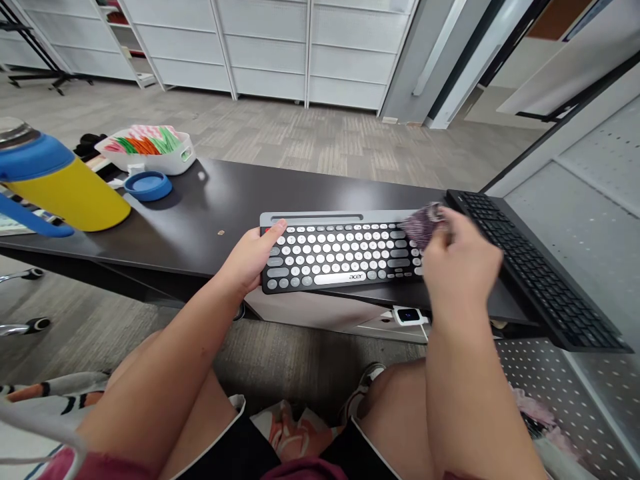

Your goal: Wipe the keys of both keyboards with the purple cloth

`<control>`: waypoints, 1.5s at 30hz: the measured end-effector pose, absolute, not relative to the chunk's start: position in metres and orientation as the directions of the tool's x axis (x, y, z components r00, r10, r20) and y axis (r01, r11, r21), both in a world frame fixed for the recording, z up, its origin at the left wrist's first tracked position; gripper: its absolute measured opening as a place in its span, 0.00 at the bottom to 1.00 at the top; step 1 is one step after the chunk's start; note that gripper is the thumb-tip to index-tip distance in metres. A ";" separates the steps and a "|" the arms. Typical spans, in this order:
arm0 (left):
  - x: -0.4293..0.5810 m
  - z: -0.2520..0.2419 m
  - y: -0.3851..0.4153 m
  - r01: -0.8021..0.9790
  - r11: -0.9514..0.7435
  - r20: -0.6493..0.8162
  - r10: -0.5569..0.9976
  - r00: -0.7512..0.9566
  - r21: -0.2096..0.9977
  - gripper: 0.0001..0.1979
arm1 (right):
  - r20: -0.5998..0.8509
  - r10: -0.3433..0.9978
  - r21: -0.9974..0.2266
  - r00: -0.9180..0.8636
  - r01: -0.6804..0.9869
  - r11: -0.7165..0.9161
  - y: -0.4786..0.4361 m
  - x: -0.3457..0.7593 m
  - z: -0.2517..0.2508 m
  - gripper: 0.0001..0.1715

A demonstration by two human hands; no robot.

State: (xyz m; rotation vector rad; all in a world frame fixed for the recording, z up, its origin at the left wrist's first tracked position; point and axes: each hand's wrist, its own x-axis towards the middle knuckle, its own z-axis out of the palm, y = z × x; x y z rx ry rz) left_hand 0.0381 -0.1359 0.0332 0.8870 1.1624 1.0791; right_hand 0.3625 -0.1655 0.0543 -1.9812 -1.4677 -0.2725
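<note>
A grey and black keyboard (340, 252) with round white keys and an "acer" mark is tilted up at the front edge of the dark desk. My left hand (253, 257) grips its left end, with the thumb on the top left corner and the fingers behind. Bunched in my right hand (457, 257) is a dark purple, patterned cloth (421, 225), which lies against the keyboard's upper right part. That hand is closed and hides the right end of the keys.
A black keyboard (540, 267) stands slanted at the desk's right end, beside a perforated panel. At left are a yellow and blue jug (70, 180), a blue lid (148, 185) and a white basket (150, 157) of colourful packets. A small white-framed screen (409, 316) hangs below the edge.
</note>
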 end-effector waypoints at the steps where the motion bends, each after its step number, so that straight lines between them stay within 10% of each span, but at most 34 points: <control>1: 0.038 0.033 -0.136 -0.188 0.263 -0.258 0.965 0.054 0.946 0.22 | 0.556 0.722 -0.378 0.412 0.899 -0.222 -0.166 0.372 0.058 0.26; 6: 0.038 0.033 -0.136 -0.192 0.263 -0.256 0.965 0.061 0.945 0.21 | 0.526 0.682 -0.344 0.509 0.860 -0.376 -0.163 0.396 0.056 0.27; 13: 0.040 0.035 -0.135 -0.186 0.258 -0.252 0.966 0.057 0.948 0.20 | 0.390 0.875 -0.286 0.287 0.941 -0.182 -0.153 0.363 0.033 0.28; 30: 0.040 0.037 -0.134 -0.167 0.290 -0.290 0.957 0.029 0.942 0.20 | 0.513 0.855 -0.261 -0.076 0.935 0.240 -0.165 0.302 0.018 0.29; 45: 0.040 0.035 -0.134 -0.187 0.271 -0.268 0.963 0.040 0.944 0.20 | 0.443 0.894 -0.372 -0.067 0.894 0.251 -0.174 0.311 0.040 0.27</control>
